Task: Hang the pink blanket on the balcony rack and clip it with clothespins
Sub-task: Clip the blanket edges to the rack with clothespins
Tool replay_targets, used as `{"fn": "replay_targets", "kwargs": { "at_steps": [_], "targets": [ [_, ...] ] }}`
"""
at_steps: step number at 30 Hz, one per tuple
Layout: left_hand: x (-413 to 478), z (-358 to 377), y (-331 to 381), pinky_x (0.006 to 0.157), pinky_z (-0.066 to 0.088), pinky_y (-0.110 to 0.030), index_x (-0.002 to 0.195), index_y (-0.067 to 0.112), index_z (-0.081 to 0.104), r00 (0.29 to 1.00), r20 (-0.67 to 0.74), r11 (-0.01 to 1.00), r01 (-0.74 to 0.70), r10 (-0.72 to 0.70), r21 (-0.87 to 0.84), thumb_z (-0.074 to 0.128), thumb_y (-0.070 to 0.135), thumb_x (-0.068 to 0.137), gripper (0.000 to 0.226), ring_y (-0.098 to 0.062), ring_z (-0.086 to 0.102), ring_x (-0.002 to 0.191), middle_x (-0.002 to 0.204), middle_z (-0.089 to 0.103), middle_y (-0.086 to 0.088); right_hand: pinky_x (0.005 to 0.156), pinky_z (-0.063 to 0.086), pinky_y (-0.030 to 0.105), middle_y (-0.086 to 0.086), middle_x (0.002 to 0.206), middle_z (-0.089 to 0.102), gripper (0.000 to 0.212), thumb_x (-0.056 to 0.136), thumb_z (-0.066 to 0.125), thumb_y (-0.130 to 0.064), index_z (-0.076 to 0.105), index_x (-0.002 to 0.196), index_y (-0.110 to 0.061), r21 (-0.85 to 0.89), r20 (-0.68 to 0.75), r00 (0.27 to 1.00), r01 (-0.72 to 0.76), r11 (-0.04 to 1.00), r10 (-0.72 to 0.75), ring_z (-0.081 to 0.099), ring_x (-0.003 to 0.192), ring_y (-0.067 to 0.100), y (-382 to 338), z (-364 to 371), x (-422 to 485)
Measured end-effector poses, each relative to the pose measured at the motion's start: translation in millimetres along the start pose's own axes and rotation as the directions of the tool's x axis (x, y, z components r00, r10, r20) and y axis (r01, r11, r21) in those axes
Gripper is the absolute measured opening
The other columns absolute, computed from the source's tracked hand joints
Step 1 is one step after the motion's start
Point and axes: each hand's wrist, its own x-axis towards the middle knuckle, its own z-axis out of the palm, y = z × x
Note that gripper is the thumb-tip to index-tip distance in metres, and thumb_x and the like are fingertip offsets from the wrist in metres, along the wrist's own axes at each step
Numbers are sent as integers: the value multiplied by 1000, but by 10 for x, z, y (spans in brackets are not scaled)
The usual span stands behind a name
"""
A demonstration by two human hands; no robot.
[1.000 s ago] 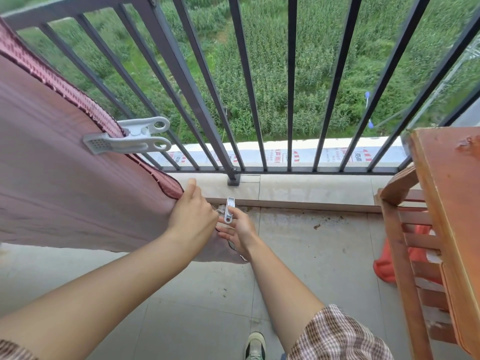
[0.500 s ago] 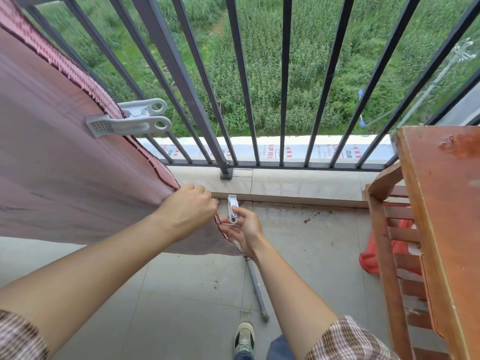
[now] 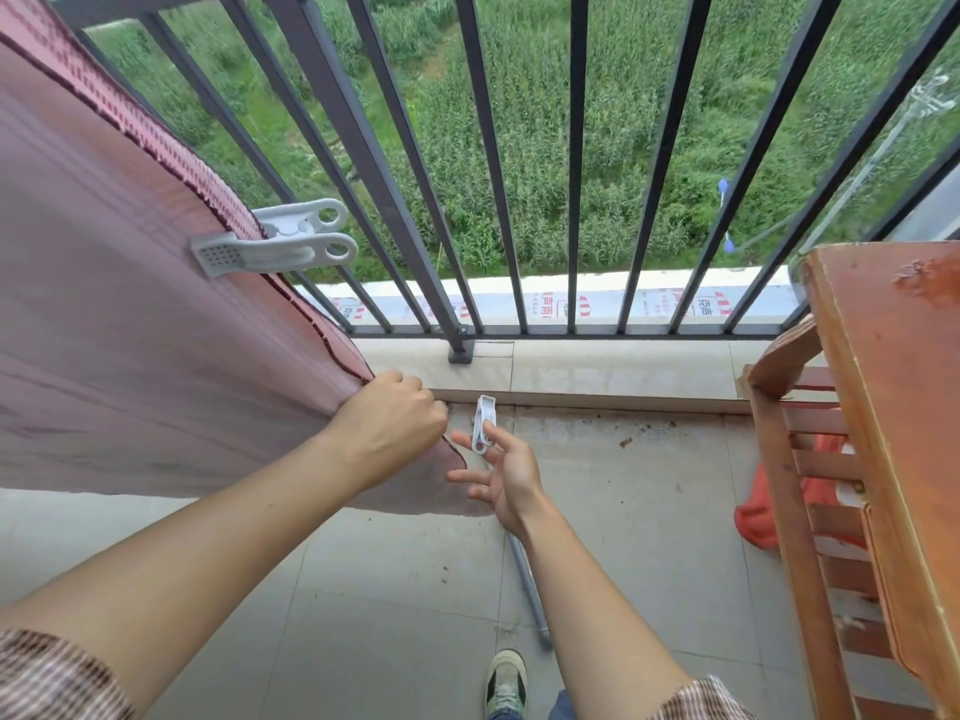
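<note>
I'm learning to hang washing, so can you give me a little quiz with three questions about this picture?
1. True or false: the left hand grips the edge of the pink blanket.
2. Pick one: what does the right hand hold? A) a small white clothespin B) a cup C) a sock
3. Fill the gap: ___ big grey clothespin is clipped on the blanket's edge.

Key: 1 true; 2 A; 3 one.
</note>
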Motion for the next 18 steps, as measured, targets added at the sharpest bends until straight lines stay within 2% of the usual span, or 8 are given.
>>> {"fn": "replay_targets", "kwargs": {
  "at_steps": [3,5,8,11,16,18],
  "targets": [
    [50,52,5,77,40,-35,97,11,56,1000,15,999,16,-15,-51,39,1,87,23,-29,58,99,102,65,-8,52,53,28,8,109,69,35,94,45,-30,57,113,-4,47,91,996,-27,999,23,71,73,32,-3,83,9],
    [69,46,9,78,38,-36,100,11,55,1000,18,998,16,-15,-64,37,2,88,23,-29,56,102,105,64,-8,64,57,28,15,95,71,29,95,44,-24,61,101,-1,106,99,995,-33,994,22,70,79,32,-10,133,21],
    [60,41,22,73,34,-34,100,11,55,1000,27,998,11,-9,-66,38,2,88,22,-30,56,102,105,64,-8,64,58,26,15,73,72,27,95,43,-19,62,91,1,133,48,998,-37,990,31,69,72,29,-27,154,53],
    [111,52,93,70,27,-34,99,12,57,997,69,998,45,-42,-36,41,4,88,21,-29,53,102,106,63,-8,63,58,27,12,64,71,26,94,42,-15,61,87,1,131,31,999,-46,990,42,71,61,24,-48,151,82],
    [328,189,247,81,35,-34,111,13,60,952,238,973,218,-194,-80,43,10,92,26,-28,50,111,118,59,-9,70,57,31,14,64,71,25,94,43,-15,59,88,3,229,47,997,-70,971,61,72,61,25,10,98,117],
    [390,247,249,78,37,-30,114,15,60,940,255,956,264,-225,-128,44,10,92,27,-26,54,112,119,60,-7,72,59,32,17,67,72,24,95,45,-15,58,88,5,265,62,996,-77,961,63,72,64,27,18,58,125]
  ]
}}
